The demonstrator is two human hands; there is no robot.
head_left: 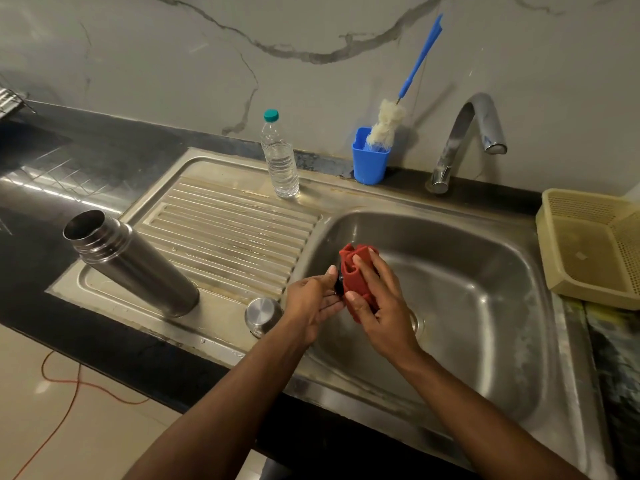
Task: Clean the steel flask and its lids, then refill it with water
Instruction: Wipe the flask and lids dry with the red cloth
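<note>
While my right hand is curling its fingers round the crumpled red cloth and my left hand is pinching the small black inner lid over the steel sink basin, I am risking the lid slipping toward the drain, with the open steel flask standing apart on the ribbed drainboard.

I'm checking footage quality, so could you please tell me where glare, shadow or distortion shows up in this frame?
Head view: bright glare streaks lie on the dark counter at left; the tap and bottle brush throw soft shadows on the wall; wide-angle distortion makes the upright steel flask appear to lean; focus is sharp overall.
</note>
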